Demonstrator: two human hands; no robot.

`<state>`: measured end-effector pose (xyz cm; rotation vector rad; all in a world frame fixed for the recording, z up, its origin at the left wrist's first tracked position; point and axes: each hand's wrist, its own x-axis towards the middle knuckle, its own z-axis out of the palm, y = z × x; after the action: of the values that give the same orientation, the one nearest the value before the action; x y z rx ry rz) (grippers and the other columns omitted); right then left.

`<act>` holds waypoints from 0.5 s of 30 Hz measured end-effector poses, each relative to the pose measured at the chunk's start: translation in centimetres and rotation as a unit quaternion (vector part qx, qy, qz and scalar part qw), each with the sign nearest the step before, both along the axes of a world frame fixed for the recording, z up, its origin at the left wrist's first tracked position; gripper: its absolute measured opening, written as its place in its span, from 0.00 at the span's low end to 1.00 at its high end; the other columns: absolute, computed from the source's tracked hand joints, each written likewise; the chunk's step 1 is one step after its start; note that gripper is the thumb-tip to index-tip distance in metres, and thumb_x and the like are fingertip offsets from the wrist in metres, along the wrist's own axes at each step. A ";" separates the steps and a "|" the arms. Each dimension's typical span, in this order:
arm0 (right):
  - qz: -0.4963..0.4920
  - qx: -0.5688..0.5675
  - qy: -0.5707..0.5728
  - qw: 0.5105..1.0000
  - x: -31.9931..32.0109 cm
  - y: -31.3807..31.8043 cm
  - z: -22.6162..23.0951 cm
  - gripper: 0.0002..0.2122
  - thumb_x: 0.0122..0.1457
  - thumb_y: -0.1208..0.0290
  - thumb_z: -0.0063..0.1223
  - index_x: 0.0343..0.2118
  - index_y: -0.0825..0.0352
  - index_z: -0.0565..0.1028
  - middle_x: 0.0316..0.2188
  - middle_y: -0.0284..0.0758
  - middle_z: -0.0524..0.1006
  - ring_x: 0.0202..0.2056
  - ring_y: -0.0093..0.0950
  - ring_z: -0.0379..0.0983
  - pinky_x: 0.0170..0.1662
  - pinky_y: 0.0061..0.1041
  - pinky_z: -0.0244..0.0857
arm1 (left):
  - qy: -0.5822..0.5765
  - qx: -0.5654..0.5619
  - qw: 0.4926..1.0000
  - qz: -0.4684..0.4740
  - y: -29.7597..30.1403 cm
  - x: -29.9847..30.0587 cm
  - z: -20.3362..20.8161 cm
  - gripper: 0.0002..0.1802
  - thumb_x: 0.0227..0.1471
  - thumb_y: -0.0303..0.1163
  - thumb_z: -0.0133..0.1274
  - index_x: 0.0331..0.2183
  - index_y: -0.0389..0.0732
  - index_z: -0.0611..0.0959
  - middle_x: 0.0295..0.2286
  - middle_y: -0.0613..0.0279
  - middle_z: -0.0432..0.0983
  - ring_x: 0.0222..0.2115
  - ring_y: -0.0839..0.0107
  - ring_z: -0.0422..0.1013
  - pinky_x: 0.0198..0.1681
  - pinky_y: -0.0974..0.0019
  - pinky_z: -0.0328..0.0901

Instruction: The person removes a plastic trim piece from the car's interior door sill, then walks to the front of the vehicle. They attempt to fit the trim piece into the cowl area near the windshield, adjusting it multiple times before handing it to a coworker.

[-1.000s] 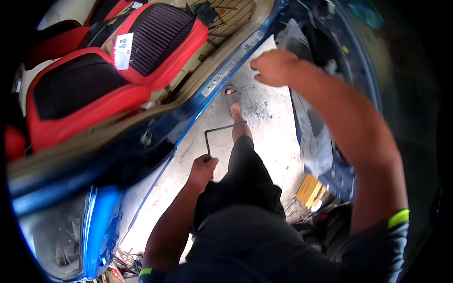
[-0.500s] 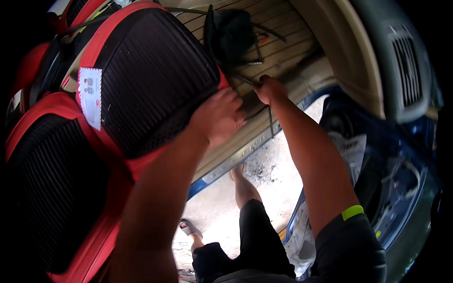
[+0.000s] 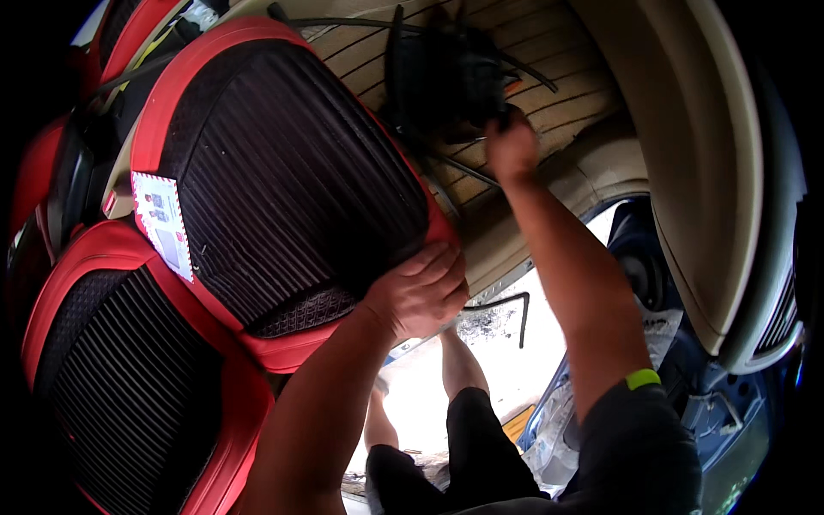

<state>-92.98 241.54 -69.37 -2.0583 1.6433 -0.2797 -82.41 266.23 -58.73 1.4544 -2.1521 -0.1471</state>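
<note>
Head view: right hand (image 3: 512, 150) has advanced to the black bundle (image 3: 446, 77) on the striped floor (image 3: 571, 107), fingers closed at its edge. Left hand (image 3: 421, 292), now against the seat (image 3: 275, 163) corner, has fingers curled round the bent rod (image 3: 524, 319).

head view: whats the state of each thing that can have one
left hand, curled around the rod, at the seat's corner
rod, bent at a sharp corner, sticking out past the left hand
right hand, at the bundle's edge, blurred; grip unclear
bundle, dark, on the car floor
seat, in place
card, lying on the seat
door, open
</note>
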 end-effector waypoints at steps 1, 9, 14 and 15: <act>-0.011 -0.041 -0.070 0.997 -2.4 0.6 1.5 0.14 0.60 0.62 0.51 0.43 0.67 0.76 0.35 0.52 0.79 0.38 0.43 0.78 0.40 0.37 0.71 | -0.011 -0.005 1.000 0.006 -0.1 0.0 -0.5 0.09 0.39 0.37 0.54 0.28 0.46 0.81 0.43 0.62 0.78 0.49 0.65 0.71 0.60 0.59 0.60; -0.109 0.109 -0.318 0.936 -15.2 13.9 14.3 0.15 0.60 0.72 0.50 0.47 0.75 0.73 0.40 0.43 0.77 0.40 0.32 0.74 0.46 0.28 0.67 | 0.042 0.083 0.995 0.024 -0.3 -0.8 2.6 0.07 0.40 0.32 0.59 0.28 0.45 0.82 0.39 0.61 0.78 0.47 0.63 0.72 0.60 0.57 0.60; -0.115 0.040 -0.312 0.942 -16.0 22.8 16.3 0.16 0.60 0.75 0.50 0.50 0.75 0.70 0.41 0.42 0.75 0.40 0.31 0.74 0.45 0.29 0.68 | 0.168 0.307 0.931 0.105 1.6 -6.7 7.0 0.14 0.54 0.37 0.52 0.40 0.38 0.76 0.35 0.52 0.76 0.41 0.50 0.72 0.49 0.53 0.66; -0.097 0.011 -0.287 0.953 -16.0 24.5 16.1 0.16 0.59 0.73 0.52 0.48 0.75 0.70 0.40 0.46 0.75 0.39 0.34 0.74 0.42 0.31 0.68 | 0.236 0.377 0.886 0.131 2.7 -8.7 7.9 0.16 0.57 0.38 0.51 0.43 0.37 0.75 0.35 0.50 0.76 0.40 0.47 0.72 0.47 0.51 0.67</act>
<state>-109.01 265.99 -53.26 -1.5864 1.4581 -0.8360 -91.14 268.91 -50.79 1.8444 -1.5198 -1.2141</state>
